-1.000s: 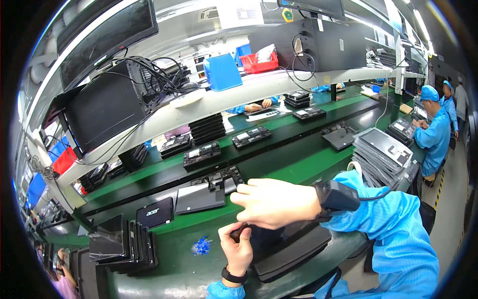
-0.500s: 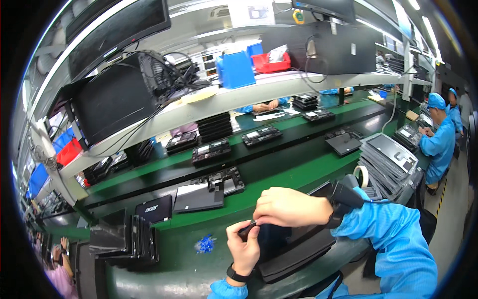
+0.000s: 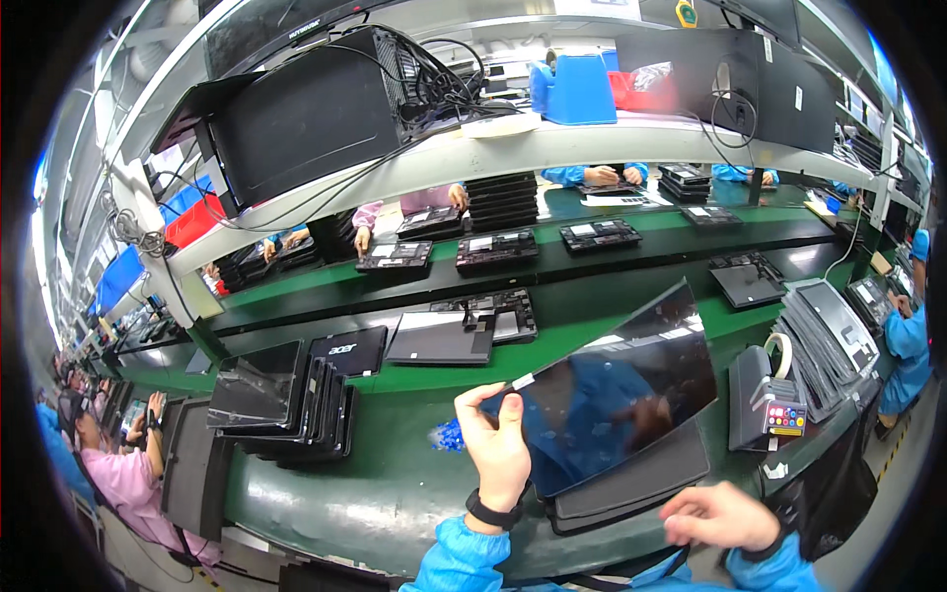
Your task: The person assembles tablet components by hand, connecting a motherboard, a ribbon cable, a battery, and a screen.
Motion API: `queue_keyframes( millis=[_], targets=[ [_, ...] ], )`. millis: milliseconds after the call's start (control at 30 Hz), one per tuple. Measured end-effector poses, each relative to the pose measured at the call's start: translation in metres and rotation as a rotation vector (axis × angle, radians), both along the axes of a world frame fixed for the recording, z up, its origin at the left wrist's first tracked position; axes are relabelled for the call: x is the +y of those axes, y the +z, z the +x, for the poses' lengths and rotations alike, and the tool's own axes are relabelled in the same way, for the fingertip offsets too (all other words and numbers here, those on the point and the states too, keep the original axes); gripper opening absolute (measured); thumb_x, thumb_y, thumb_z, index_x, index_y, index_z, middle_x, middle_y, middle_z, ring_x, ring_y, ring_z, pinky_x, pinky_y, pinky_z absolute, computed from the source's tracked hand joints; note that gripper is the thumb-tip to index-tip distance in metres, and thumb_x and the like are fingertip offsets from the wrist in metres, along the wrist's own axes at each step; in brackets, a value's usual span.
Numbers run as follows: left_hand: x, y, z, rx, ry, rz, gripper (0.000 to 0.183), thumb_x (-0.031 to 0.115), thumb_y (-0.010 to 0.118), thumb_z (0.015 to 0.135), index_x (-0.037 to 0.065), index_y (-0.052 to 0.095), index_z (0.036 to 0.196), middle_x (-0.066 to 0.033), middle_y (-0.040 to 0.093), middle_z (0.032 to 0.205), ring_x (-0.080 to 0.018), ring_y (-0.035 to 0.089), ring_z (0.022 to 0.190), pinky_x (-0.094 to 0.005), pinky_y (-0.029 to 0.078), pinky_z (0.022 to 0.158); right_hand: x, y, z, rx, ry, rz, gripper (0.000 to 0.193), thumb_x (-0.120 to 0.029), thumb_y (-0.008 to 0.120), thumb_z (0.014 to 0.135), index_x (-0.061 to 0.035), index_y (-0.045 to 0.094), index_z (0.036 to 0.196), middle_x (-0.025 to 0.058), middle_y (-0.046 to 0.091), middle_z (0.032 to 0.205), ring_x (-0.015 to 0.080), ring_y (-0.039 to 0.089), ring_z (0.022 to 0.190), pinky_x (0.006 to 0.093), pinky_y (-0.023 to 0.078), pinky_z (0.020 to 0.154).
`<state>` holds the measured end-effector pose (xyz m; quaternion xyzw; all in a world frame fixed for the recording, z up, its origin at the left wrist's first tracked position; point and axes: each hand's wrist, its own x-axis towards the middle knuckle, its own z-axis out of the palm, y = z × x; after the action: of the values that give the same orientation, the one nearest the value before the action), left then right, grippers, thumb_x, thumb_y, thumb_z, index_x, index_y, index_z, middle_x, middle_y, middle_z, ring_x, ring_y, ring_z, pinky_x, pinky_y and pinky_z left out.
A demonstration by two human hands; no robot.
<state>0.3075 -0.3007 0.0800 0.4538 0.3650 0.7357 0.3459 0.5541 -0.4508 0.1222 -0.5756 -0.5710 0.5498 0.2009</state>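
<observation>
My left hand (image 3: pixel 496 449) pinches the left corner of a glossy dark screen panel (image 3: pixel 626 390), beside a small white tag (image 3: pixel 523 381). The panel is tilted up, its surface reflecting lights and blue sleeves. Beneath it on the green bench lies a flat black padded piece (image 3: pixel 641 483), partly covered by the panel. Close to the bench's near edge, my right hand (image 3: pixel 725 515) is apart from the panel. Its fingers are bent and separated, with nothing visible in them. A little heap of blue bits (image 3: pixel 447 435) lies left of my left hand.
A stack of dark screen panels (image 3: pixel 281 395) stands at left, near a black lid (image 3: pixel 348 350). Opened laptop bases (image 3: pixel 498 251) line the raised shelf. At right are a grey tape dispenser (image 3: pixel 764 395) and piled grey panels (image 3: pixel 824 335). Co-workers sit at both sides.
My right hand has left the panel's corner and moved down to the right. The screen panel now stands tilted up in my left hand. The whole view has shifted.
</observation>
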Motion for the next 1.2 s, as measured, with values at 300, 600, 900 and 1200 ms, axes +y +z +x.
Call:
queue_keyframes(
  millis=[300, 600, 900, 1200],
  targets=[
    [-0.056, 0.009, 0.046, -0.309, 0.125, -0.18, 0.015, 0.008, 0.052, 0.091, 0.01, 0.044, 0.104, -0.0003, 0.048, 0.075, -0.007, 0.044, 0.055, -0.02, 0.034, 0.045, 0.057, -0.06, -0.1, 1.148, -0.987, 0.628, 0.029, -0.007, 0.052, 0.092, 0.0019, 0.05, 0.12, 0.0065, 0.057, 0.113, 0.0169, 0.055, 0.097, 0.0316, 0.043, 0.088],
    [-0.111, -0.019, 0.033, -0.101, -0.016, -0.231, 0.027, 0.019, 0.041, 0.097, 0.0, 0.052, 0.114, -0.006, 0.052, 0.102, -0.0147, 0.047, 0.086, -0.0276, 0.04, 0.078, 0.055, -0.058, -0.06, 1.027, -0.856, 0.555, 0.031, -0.013, 0.061, 0.09, 0.002, 0.054, 0.116, 0.0054, 0.06, 0.109, 0.014, 0.054, 0.098, 0.0282, 0.043, 0.089],
    [-0.075, 0.02, 0.025, 0.111, -0.696, -0.369, 0.04, 0.025, 0.048, 0.096, -0.001, 0.047, 0.126, -0.0137, 0.054, 0.124, -0.022, 0.052, 0.112, -0.0342, 0.04, 0.096, 0.018, -0.039, 0.008, 0.454, -0.453, 0.372, 0.042, -0.027, 0.06, 0.091, 0.0032, 0.054, 0.118, 0.0069, 0.062, 0.108, 0.0131, 0.054, 0.098, 0.0299, 0.044, 0.089],
    [-0.072, 0.021, 0.064, 0.433, -0.576, -0.538, 0.033, 0.017, 0.06, 0.09, -0.004, 0.057, 0.116, -0.0069, 0.063, 0.103, -0.0149, 0.056, 0.089, -0.0279, 0.044, 0.079, -0.011, -0.134, 0.104, 0.956, -1.292, 0.433, 0.036, -0.033, 0.054, 0.093, 0.0018, 0.053, 0.1, 0.0131, 0.062, 0.085, 0.0172, 0.059, 0.065, 0.0335, 0.054, 0.061]
  ],
)
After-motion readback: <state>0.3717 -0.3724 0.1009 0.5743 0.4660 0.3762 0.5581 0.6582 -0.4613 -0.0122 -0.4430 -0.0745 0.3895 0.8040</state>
